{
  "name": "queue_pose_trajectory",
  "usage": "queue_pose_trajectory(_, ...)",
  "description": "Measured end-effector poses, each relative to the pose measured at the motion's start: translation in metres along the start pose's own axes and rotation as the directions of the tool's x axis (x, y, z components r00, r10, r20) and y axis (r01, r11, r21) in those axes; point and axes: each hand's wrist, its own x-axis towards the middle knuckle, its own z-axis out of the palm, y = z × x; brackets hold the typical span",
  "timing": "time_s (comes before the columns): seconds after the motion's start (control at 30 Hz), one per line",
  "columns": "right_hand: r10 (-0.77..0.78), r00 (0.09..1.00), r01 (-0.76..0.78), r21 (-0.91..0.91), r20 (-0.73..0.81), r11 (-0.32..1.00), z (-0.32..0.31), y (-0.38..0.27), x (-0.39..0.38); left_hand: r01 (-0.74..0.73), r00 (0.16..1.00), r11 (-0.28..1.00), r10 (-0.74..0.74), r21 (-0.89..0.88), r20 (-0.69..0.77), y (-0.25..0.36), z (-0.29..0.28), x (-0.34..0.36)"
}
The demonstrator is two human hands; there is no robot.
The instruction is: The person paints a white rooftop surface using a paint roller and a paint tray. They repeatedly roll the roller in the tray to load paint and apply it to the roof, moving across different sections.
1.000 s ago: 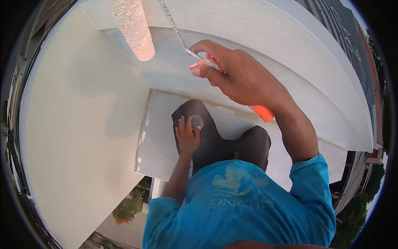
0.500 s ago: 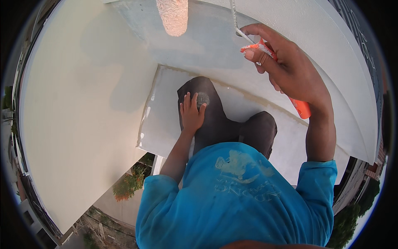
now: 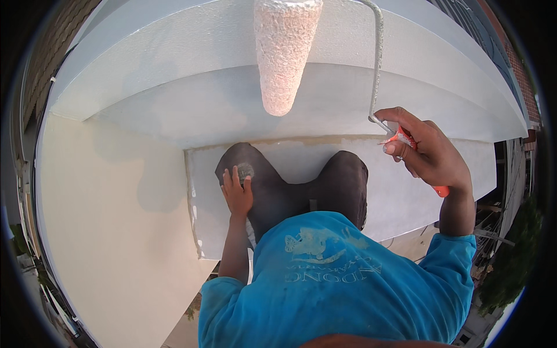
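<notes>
Bright, soft daylight here, and the cream wall (image 3: 104, 243) glows toward nine o'clock, with broad, hazy-edged shadows spilled across it! Up at twelve, the paint roller (image 3: 284, 64) catches a warm, pinkish light, its rough nap nicely clear. Fisheye bend all round: the white parapet (image 3: 185, 55) bows into a great arc, and black swallows the corners. Out at four o'clock, the foliage (image 3: 510, 261) goes dark and soft, its detail hard to make out, a violet fringe glinting at the rim.

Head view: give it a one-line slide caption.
Right hand grips the orange handle of a paint roller, left hand on a dark-trousered knee, beside a pale wall.
</notes>
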Motion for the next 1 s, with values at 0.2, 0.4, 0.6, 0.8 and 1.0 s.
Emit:
queue_pose_trajectory(0.2, 0.346, 0.933, -0.359, 0.217, 0.097, 0.908, -0.021, 0.014, -0.06, -0.021, 0.999, 0.998, 0.019, 0.052, 0.027, -0.005, -0.01, 0.004)
queue_pose_trajectory(0.4, 0.319, 0.929, -0.006, 0.858, -0.185, 0.513, 0.06, 0.091, -0.151, 0.091, 0.927, 0.995, -0.103, 0.05, 0.36, 0.023, -0.088, 0.006)
queue_pose_trajectory(0.6, 0.58, 0.731, -0.09, 0.792, -0.359, 0.604, 0.193, 0.113, -0.191, -0.237, 0.882, 0.79, 0.419, -0.566, 0.214, 0.144, -0.297, 0.013)
queue_pose_trajectory(0.8, 0.687, 0.561, 0.241, 0.885, -0.462, 0.399, 0.193, 0.085, -0.134, -0.84, 0.541, 0.513, 0.779, -0.176, -0.317, 0.272, -0.41, 0.104)
queue_pose_trajectory(1.0, 0.813, 0.46, 0.464, 0.877, -0.359, 0.124, 0.178, 0.059, -0.126, -0.662, 0.738, 0.689, 0.669, 0.296, 0.092, 0.366, -0.37, 0.198)
